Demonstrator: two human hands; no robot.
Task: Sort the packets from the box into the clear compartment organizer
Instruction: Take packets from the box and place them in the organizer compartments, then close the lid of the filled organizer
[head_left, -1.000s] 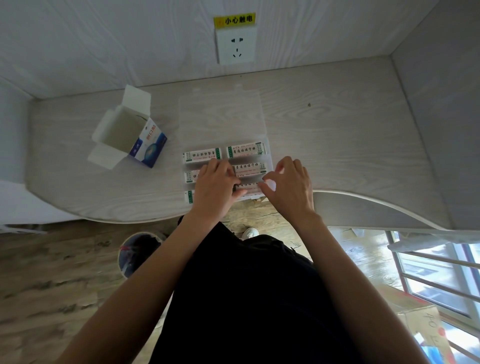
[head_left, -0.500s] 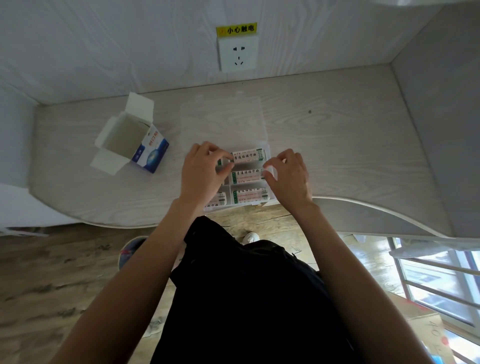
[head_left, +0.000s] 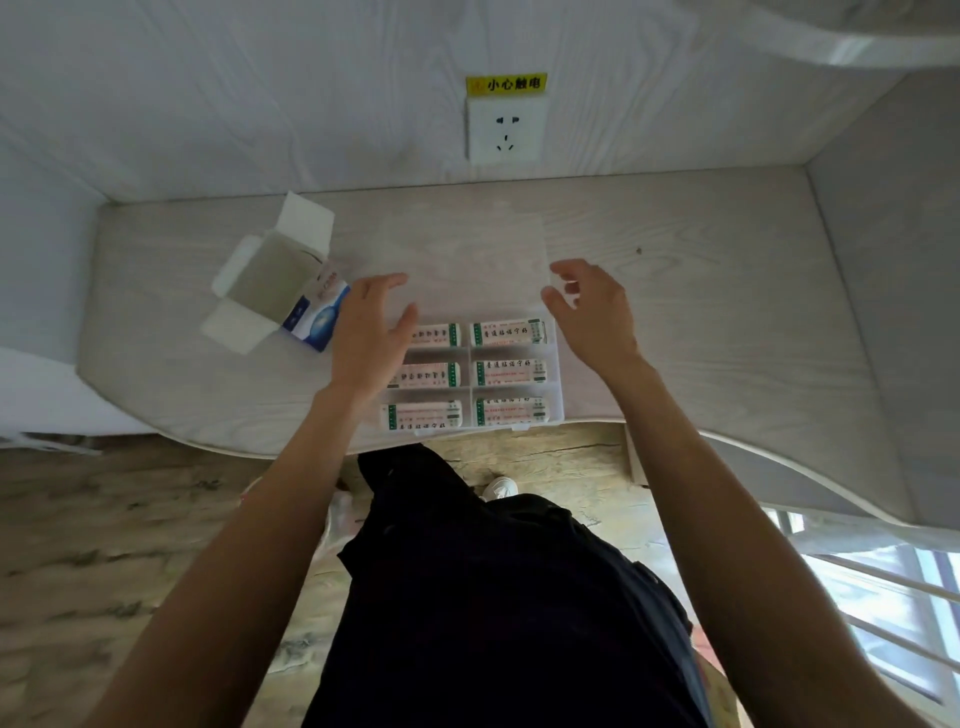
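The clear compartment organizer (head_left: 557, 387) lies at the table's near edge, its clear lid (head_left: 465, 260) folded back flat behind it. Several white packets with green ends fill its compartments, such as one packet (head_left: 508, 332) at the far right. The white and blue box (head_left: 283, 291) stands open to the left, showing nothing inside. My left hand (head_left: 371, 332) hovers over the organizer's left side with fingers straight, reaching toward the lid. My right hand (head_left: 592, 306) hovers at the lid's right edge, fingers loosely spread. Neither hand holds anything.
A wall socket (head_left: 506, 130) with a yellow warning label sits on the back wall. Walls close in the pale wooden table (head_left: 701, 312) at the back and right. Below the table's curved front edge are my dark clothing and the floor.
Both hands have lifted off the packets and moved away from me toward the folded-back lid, spreading apart. The view has tilted so the table sits lower in frame.
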